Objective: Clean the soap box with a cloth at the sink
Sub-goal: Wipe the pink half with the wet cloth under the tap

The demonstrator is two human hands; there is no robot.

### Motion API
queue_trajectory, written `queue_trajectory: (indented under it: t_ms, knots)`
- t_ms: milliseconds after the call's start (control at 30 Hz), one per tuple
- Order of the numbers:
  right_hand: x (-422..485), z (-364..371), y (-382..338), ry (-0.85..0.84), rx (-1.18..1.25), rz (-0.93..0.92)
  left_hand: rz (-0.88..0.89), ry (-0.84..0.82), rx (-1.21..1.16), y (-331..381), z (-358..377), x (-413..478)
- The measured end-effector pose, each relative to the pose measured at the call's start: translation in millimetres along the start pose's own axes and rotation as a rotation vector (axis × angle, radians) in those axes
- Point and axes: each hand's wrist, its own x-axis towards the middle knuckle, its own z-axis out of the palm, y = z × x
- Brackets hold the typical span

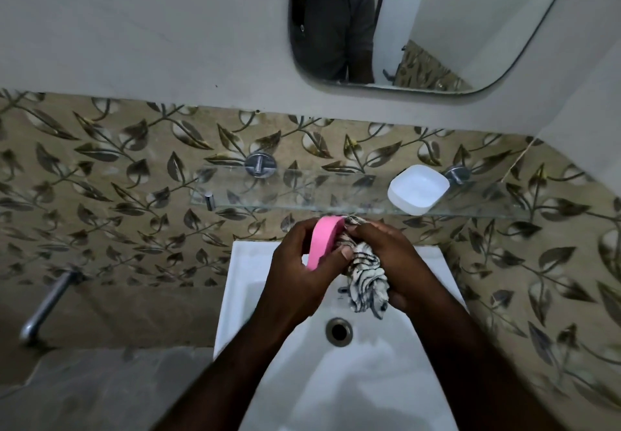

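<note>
Head view, soap box: the pink soap box (324,242) is held on edge in the air above the back rim of the sink (235,296), just below the glass shelf (302,192).
Left hand: the left hand (299,262) grips the pink soap box, fingers curled over its far side and thumb on its near edge.
Right hand: the right hand (386,252) is clenched round a bunched striped cloth (366,279) and presses it against the box's right side. The loose end of the cloth hangs over the basin.
In the way: the two hands and the cloth cover the back middle of the sink, so any tap there is hidden. The forearms cross the basin's near half.
Basin: a round metal drain (338,331) lies just below the hanging cloth.
Shelf: a white plastic dish (418,188) sits on the shelf's right part, well apart from the hands. A short metal post (210,201) stands at the shelf's left front corner.
Wall: leaf-patterned tiles (100,178) run behind the shelf, and a mirror (437,27) hangs above, reflecting a grey shirt.
Left of the sink: a metal wall tap (47,306) juts out, apart from the basin.
Counts: two hands, one cloth, one pink box, one white dish, one shelf, two round metal mounts (260,165), one drain, one wall tap, one mirror.
</note>
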Motion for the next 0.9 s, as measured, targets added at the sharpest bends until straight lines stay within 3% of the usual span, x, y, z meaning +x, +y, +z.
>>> queue_trajectory:
  t_ms: [200,433,733,800,900]
  knots:
    - [-2.7,-20.1,-8.1,-0.008,0.063,0.007,0.114,0.174,-0.163,26.7,30.2,23.6]
    - [-6.2,-68.2,-17.2,0.039,0.048,-0.019,-0.116,0.186,-0.505,21.0,71.3,39.0]
    - [-9.5,-128.7,-9.6,-0.146,-0.160,0.121,-0.018,0.278,-0.600,27.9,100.7,62.3]
    - [-4.2,-140.2,3.1,-0.099,-0.182,0.136,-0.017,0.302,-0.627,24.8,100.9,69.5]
    - [16.8,-173.1,28.0,0.158,-0.197,0.108,-0.073,0.272,-0.697,20.4,104.1,70.4]
